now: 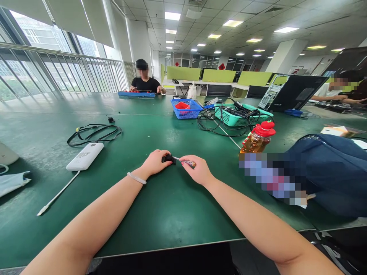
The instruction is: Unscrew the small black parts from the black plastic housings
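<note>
On the green tabletop, my left hand is closed on a small black part, whose kind I cannot make out. My right hand grips a screwdriver by its handle, with the fingers wrapped round it. The thin metal shaft points left and its tip meets the black part or lies right against it; the exact contact is too small to tell. A pale bangle circles my left wrist.
Left lie a white power bank with its cable and a coiled black cord. Ahead stand a blue basket and a green basket with cables. Right are a red-lidded bottle and dark blue bag. Two people sit farther off.
</note>
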`<state>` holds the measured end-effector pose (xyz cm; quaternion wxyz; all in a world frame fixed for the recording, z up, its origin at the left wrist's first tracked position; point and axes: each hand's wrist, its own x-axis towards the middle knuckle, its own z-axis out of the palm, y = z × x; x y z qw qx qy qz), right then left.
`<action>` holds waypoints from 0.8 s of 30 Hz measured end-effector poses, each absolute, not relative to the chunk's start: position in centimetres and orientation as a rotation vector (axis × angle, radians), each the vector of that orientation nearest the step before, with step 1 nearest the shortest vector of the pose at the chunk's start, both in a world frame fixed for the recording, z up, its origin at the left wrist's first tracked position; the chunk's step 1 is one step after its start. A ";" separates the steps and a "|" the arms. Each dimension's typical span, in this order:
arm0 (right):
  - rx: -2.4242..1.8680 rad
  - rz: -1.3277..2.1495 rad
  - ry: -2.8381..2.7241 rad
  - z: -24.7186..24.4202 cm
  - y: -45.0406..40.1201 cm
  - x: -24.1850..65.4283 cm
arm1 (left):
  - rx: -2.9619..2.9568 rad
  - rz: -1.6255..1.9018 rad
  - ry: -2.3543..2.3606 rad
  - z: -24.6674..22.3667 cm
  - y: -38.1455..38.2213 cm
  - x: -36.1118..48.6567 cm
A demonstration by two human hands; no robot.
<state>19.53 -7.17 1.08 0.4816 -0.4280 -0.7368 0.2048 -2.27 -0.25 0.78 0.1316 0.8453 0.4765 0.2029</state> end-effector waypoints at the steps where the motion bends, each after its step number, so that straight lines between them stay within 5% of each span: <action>1: -1.055 0.537 -1.771 1.1 -7.1 19.6 | 2.460 0.586 1.366 0.8 -0.3 -2.3; 10: -1.067 1.044 -1.386 0.9 -5.7 20.3 | 2.523 0.552 1.185 1.5 -1.0 -1.9; 24: -1.037 1.317 -1.072 0.3 -4.8 20.7 | 2.539 0.546 1.199 1.5 -1.1 -1.8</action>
